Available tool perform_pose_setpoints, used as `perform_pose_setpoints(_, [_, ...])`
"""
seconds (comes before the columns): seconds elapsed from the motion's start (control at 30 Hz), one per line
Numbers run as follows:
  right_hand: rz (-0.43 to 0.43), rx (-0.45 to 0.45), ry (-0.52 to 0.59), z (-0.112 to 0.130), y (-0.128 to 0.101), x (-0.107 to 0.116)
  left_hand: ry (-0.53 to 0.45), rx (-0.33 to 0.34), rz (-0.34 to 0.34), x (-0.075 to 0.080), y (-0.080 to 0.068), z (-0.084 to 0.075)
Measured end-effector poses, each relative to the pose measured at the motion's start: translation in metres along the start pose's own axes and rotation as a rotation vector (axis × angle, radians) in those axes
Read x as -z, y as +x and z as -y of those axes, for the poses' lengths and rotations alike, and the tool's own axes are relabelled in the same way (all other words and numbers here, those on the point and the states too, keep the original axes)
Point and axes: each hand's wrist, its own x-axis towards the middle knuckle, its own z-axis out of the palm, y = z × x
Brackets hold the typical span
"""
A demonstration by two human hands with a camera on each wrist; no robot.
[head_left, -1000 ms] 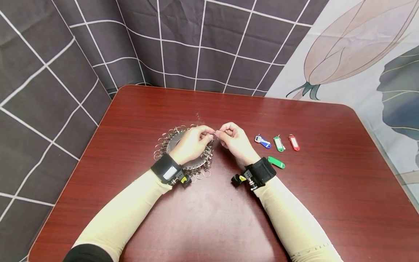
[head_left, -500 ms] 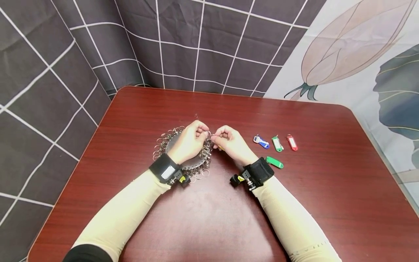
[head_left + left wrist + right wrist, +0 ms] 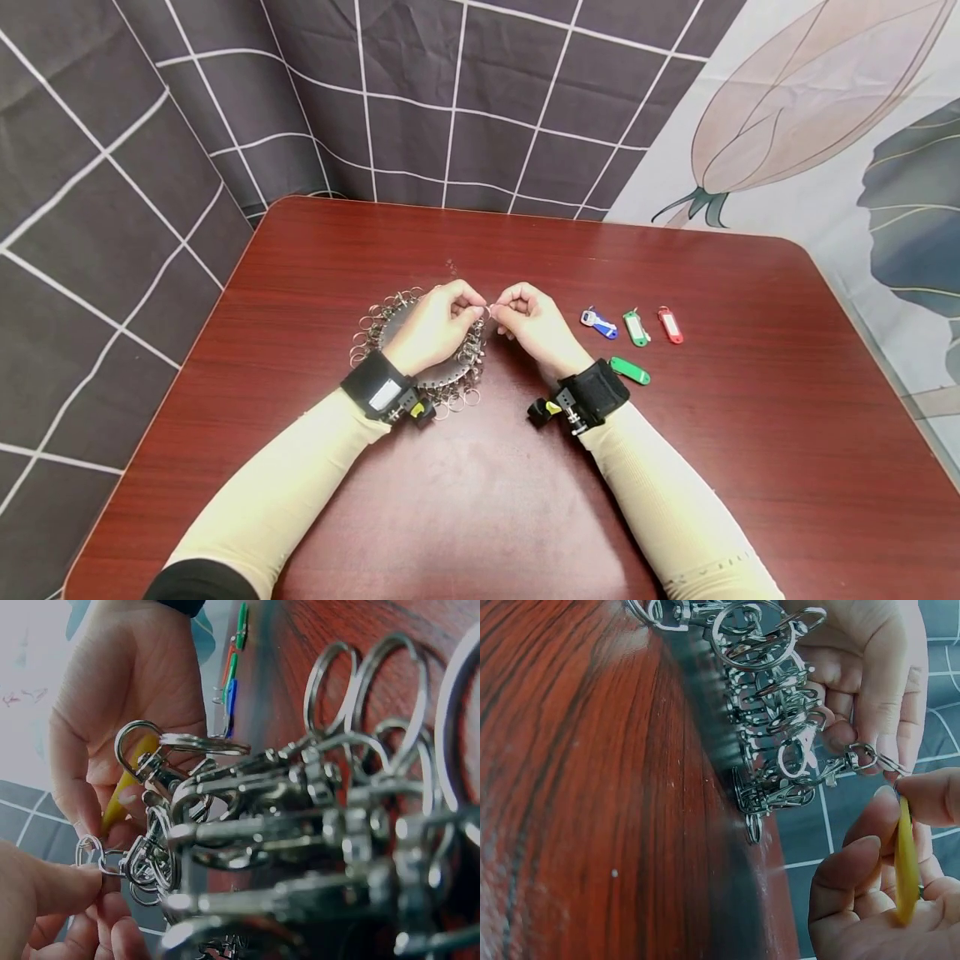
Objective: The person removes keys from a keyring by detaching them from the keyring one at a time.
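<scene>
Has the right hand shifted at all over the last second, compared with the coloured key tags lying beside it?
No. The right hand sits just as far left of the blue tag as before; only the camera shifted slightly.

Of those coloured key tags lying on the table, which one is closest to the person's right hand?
The lower green tag, lying alone beside the right wrist. The blue tag, the other green tag and the red tag form a row farther away.

At three o'clock our left hand (image 3: 870, 667) pinches a swivel clasp (image 3: 847, 763) from the keyring cluster (image 3: 769, 720); at five o'clock our right hand (image 3: 877, 900) holds a yellow tag (image 3: 905, 862).
</scene>
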Motion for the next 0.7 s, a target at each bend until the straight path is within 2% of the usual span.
perform_pose_setpoints(0.17, [-0.018, 0.005, 0.013, 0.011, -0.003, -0.002, 0.048, 0.015, 0.054, 0.001, 0.0, -0.001])
perform_pose_setpoints(0.33, [-0.03, -0.019, 0.026, 0.008, -0.001, -0.002, 0.083, 0.021, 0.108, 0.002, -0.001, -0.001])
perform_pose_setpoints(0.7, [-0.053, 0.002, 0.013, -0.001, 0.001, -0.001, 0.098, 0.025, 0.115, 0.0, -0.001, 0.001])
